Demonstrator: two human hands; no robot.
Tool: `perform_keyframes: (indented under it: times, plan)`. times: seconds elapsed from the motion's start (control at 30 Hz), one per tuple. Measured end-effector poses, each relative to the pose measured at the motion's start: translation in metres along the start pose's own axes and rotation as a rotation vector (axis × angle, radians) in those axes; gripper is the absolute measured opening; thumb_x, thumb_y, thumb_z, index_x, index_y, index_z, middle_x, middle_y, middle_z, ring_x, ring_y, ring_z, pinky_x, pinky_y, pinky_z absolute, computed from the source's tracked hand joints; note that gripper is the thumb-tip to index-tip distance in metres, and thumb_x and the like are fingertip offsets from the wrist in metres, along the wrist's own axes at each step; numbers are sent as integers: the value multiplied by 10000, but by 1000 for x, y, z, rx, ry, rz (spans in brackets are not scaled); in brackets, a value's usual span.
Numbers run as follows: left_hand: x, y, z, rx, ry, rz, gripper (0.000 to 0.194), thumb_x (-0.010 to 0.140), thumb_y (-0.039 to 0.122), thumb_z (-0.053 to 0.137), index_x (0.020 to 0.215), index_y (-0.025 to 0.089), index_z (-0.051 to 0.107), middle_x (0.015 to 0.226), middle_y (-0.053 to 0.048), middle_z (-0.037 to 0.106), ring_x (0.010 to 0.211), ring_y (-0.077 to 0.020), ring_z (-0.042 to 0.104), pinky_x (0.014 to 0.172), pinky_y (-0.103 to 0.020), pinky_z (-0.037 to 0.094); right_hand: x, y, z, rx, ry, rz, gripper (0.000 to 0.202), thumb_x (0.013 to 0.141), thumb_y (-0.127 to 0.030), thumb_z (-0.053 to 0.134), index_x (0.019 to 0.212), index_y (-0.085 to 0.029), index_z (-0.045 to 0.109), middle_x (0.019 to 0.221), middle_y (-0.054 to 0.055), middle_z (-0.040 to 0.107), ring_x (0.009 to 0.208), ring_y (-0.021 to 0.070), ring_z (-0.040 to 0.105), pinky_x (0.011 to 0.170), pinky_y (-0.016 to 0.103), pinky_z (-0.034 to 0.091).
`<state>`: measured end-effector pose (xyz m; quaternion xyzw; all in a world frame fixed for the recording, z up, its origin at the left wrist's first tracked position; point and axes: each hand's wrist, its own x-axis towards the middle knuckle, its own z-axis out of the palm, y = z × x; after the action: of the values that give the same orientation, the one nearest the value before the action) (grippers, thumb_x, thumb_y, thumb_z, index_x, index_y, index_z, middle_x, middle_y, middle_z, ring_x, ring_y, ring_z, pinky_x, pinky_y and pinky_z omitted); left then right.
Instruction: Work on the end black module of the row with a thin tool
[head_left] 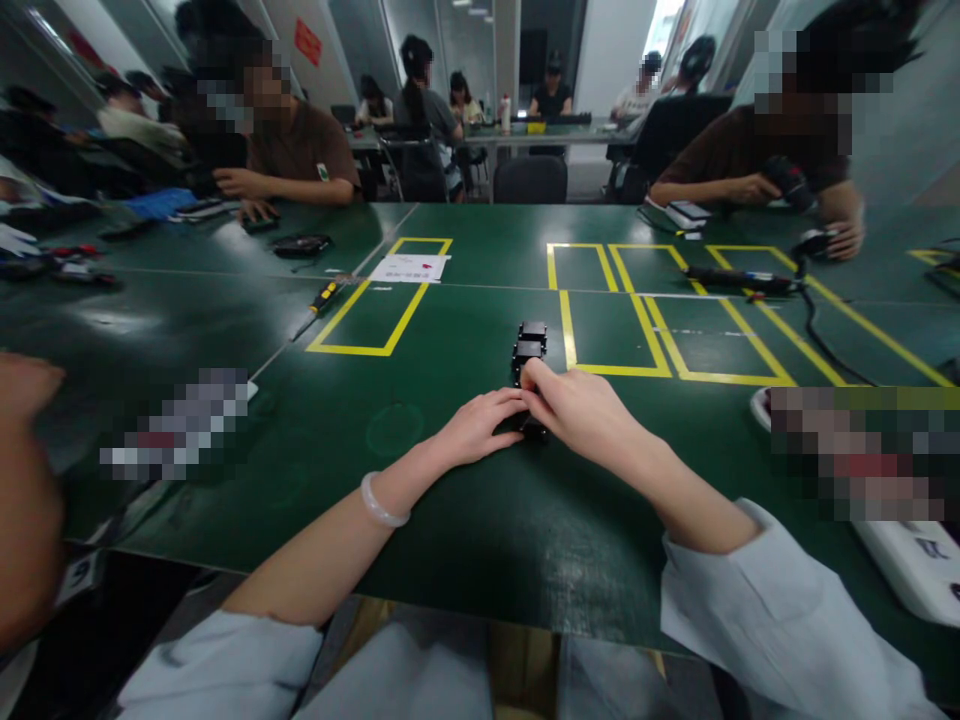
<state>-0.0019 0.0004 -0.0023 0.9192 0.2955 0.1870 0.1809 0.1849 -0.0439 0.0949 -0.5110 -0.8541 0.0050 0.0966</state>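
A line of small black blocky parts (529,349) runs away from me on the green table, and its middle is covered by my fingers. My left hand (480,428) comes in from the left, with fingers and thumb gripping the side of the near black part (535,430). Over the same row, my right hand (581,402) has its fingers curled into a pinch, with the tips close against my left fingertips. Whatever sits in that pinch is hidden.
Yellow tape rectangles (349,349) mark the green table (450,520). A yellow-black screwdriver (324,296) and a white paper (411,268) lie ahead left. A black rod-shaped tool (742,280) with a cable is at right. Blurred-out items flank me; co-workers sit opposite.
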Motion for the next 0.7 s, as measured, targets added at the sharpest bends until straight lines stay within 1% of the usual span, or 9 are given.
perform_keyframes:
  times: [0.23,0.33,0.5,0.6,0.7]
  plan:
    - [-1,0,-1,11,-3,-7,389,871,282,614,1248,224,536,1327,-74,519,1230,-260,496,1011,-410,434,0,0,1,25,19,-2,166,923,-253,375,1036,-198,485,766,21,664,612,154,576,546,257,221]
    - [0,0,0,10,-2,5,384,869,279,619,1238,213,537,1327,-74,521,1228,-256,497,1005,-403,441,0,0,0,39,17,2,169,937,-282,369,1027,-198,485,768,22,663,616,152,575,551,256,228]
    - [0,0,1,9,-1,7,395,867,276,622,1246,218,529,1311,-73,537,1218,-255,506,1014,-416,432,0,0,2,48,10,-2,249,972,-400,344,1011,-202,489,730,16,655,608,150,575,547,249,231]
    - [0,0,0,8,-5,-1,379,868,277,619,1235,219,543,1303,-73,543,1214,-259,510,1013,-421,434,0,1,2,31,1,2,251,974,-398,346,1011,-203,500,713,16,652,604,151,574,545,249,230]
    - [0,0,0,-5,-5,-3,360,869,278,616,1219,222,558,1314,-72,534,1225,-257,502,1023,-419,428,0,1,2,18,0,5,231,970,-359,345,1027,-201,503,727,22,657,598,150,568,541,254,224]
